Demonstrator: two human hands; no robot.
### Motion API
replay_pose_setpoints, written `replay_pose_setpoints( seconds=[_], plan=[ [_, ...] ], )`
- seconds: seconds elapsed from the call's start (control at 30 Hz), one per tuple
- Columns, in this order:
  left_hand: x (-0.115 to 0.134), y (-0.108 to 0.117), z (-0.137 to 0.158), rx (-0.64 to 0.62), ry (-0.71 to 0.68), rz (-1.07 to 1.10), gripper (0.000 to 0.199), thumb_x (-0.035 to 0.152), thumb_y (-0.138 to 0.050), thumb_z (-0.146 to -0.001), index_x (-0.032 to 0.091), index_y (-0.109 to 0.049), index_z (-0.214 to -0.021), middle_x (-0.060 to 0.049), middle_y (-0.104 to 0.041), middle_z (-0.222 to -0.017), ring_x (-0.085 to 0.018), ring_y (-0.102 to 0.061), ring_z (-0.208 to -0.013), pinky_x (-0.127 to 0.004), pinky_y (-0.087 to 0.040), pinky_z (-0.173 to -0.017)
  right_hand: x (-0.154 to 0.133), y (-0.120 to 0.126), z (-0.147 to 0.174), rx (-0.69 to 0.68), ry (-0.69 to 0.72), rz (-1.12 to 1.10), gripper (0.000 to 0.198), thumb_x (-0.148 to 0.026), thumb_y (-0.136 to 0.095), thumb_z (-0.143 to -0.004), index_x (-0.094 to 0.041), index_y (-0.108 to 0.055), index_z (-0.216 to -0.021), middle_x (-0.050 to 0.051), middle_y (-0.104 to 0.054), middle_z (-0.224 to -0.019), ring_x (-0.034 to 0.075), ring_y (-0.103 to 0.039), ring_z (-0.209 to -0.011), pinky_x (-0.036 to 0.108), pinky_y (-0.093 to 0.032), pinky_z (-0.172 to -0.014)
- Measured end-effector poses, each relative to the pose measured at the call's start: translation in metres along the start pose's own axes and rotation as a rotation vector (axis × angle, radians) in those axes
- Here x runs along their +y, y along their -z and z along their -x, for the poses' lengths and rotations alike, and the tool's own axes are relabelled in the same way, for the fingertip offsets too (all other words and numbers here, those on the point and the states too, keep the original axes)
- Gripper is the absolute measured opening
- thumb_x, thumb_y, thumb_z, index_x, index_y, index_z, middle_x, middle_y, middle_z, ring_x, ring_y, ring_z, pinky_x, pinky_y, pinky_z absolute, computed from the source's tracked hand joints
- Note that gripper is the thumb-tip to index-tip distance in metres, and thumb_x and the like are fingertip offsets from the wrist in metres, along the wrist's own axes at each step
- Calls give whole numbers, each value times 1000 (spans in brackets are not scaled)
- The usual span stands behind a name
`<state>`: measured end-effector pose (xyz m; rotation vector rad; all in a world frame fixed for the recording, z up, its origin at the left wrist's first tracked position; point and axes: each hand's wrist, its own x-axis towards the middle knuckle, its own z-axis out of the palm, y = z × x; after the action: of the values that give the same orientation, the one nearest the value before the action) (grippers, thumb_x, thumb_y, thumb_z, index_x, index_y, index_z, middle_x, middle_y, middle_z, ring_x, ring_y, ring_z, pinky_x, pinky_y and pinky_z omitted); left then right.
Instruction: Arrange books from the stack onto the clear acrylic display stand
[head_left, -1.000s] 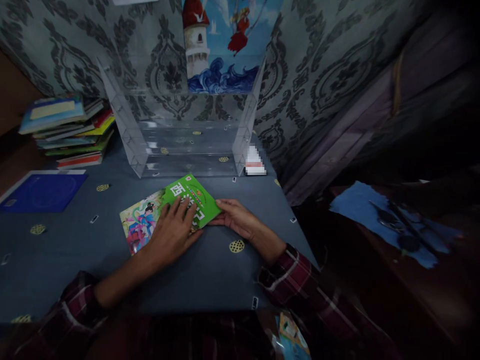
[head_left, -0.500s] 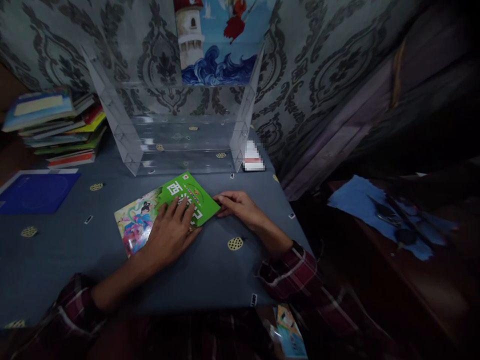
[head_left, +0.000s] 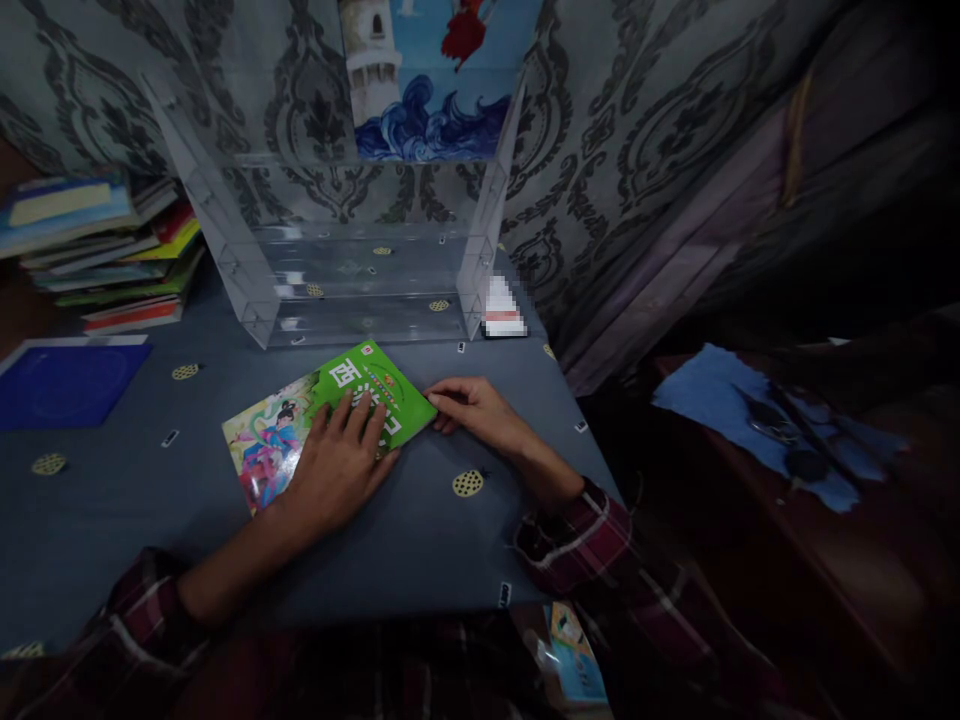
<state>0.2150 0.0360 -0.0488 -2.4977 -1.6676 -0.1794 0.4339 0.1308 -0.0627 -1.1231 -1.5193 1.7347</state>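
Note:
A thin picture book [head_left: 277, 430] with a green cover, white Chinese characters and a colourful painted figure lies flat and slanted on the grey-blue tablecloth [head_left: 405, 560]. My left hand [head_left: 341, 460] rests on its cover, fingers stretched and slightly spread, palm down. At the book's right corner, my right hand [head_left: 472, 410] pinches the edge between thumb and forefinger, the other fingers curled under. Part of the cover is hidden beneath my left hand.
Behind the book stands a clear plastic rack [head_left: 247, 290]. To the left are a stack of books [head_left: 112, 250] and a blue folder-like item [head_left: 67, 385]. A blue cloth [head_left: 709, 400] with dark tools lies on the right. Another booklet [head_left: 574, 650] shows below the table edge.
The view has shifted slightly, so everything sits a little further left and up. Both hands keep their places on the book.

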Motion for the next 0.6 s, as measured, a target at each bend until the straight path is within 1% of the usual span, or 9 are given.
replay_pose_setpoints(
  seconds=[0.23,0.33,0.43,0.53,0.6],
  plan=[
    [0,-1,-1,7,-5,-35,51,42,-42,-104,9,-55,-141,-21,-56,-149,-41,-48,-140,-61,-40,-112,2,1,-1,-10,14,2,12,-22,-71,-89,-14,-74,-96,-1,-68,-65,9,-62,-56,22,-55,-58],
    [1,-2,-1,14,-12,-55,51,43,-44,-104,9,-56,-140,-21,-57,-147,-41,-49,-140,-59,-42,-111,0,0,0,-2,5,24,12,-21,-68,-90,-14,-75,-98,-1,-67,-65,10,-62,-57,23,-55,-60],
    [1,1,0,5,-18,-63,52,46,-48,-102,10,-56,-139,-21,-58,-147,-41,-50,-139,-59,-43,-110,-3,-1,1,12,23,51,14,-23,-67,-91,-14,-75,-97,-1,-66,-65,10,-62,-57,22,-54,-59],
    [-6,9,-3,-13,-41,-21,56,53,-49,-101,11,-57,-137,-20,-60,-143,-40,-52,-135,-57,-46,-107,-3,-2,2,25,37,89,13,-24,-68,-89,-15,-75,-97,-1,-68,-68,9,-62,-58,22,-52,-57],
    [-16,15,-11,-31,-56,35,50,53,-46,-102,15,-60,-133,-17,-64,-138,-36,-57,-129,-54,-48,-105,-2,-3,2,26,42,109,14,-23,-71,-87,-15,-74,-97,-1,-69,-70,10,-62,-58,21,-52,-56]
  ],
)
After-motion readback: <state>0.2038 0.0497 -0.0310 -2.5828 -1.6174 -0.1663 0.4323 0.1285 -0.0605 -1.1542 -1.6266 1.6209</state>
